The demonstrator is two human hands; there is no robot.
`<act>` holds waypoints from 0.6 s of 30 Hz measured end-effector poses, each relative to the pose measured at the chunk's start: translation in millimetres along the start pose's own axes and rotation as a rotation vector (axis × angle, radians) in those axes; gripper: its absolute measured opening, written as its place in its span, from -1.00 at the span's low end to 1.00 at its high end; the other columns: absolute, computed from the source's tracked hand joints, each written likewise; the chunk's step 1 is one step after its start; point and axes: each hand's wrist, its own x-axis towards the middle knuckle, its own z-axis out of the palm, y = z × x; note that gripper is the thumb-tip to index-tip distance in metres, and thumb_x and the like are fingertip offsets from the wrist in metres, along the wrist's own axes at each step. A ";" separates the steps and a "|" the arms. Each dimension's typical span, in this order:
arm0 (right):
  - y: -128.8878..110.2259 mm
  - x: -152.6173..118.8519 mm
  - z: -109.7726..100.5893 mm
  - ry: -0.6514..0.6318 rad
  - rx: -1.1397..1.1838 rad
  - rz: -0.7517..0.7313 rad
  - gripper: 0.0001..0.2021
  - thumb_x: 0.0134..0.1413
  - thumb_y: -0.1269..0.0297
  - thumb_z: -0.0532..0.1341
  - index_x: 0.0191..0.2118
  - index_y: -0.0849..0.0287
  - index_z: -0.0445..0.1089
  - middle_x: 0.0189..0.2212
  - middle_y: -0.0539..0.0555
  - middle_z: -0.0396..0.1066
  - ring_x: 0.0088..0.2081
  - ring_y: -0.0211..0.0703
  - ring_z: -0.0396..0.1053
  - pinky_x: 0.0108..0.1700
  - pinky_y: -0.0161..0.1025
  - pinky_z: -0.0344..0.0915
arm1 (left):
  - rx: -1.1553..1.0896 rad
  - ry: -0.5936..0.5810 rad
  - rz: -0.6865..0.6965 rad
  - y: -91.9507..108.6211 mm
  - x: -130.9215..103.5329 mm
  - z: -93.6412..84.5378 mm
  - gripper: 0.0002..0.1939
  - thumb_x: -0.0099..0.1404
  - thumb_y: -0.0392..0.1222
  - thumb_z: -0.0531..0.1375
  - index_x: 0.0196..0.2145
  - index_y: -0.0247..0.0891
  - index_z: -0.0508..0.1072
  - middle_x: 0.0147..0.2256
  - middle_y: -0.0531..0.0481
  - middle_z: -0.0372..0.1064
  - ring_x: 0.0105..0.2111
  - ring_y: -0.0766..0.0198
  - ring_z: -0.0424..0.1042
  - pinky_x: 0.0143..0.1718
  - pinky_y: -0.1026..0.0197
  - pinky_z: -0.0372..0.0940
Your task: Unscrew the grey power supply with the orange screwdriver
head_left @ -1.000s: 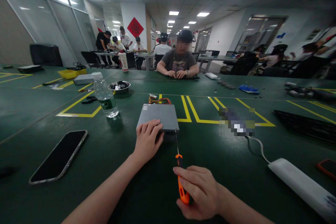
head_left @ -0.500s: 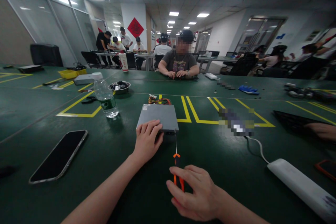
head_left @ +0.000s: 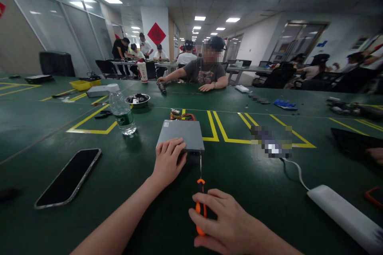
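The box (head_left: 181, 132) looks like grey sheet metal, smooth and matt on top, with a small paper-like label (head_left: 166, 124) on it; the wires (head_left: 187, 116) behind it look plastic-coated. The screwdriver (head_left: 200, 184) pairs a shiny metal shaft with an orange and black plastic handle. The table (head_left: 239, 173) has a smooth green surface with a soft sheen. The bottle (head_left: 122, 109) is clear, glossy plastic, the bowl (head_left: 142, 104) polished metal, the phone (head_left: 68, 177) dark and glassy, the power strip (head_left: 341, 213) smooth white plastic.
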 end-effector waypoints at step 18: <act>-2.1 -1.1 10.6 -0.056 0.015 0.014 -0.73 0.15 0.14 0.06 -0.13 0.19 0.31 -0.26 0.17 0.38 -0.38 -0.16 0.35 -0.35 -0.21 0.25 | -0.017 -0.016 -0.003 -0.7 -0.4 -0.7 -0.78 0.25 -0.20 0.08 -0.12 -0.13 0.30 -0.02 -0.04 0.33 0.00 0.13 0.24 -0.04 0.02 0.03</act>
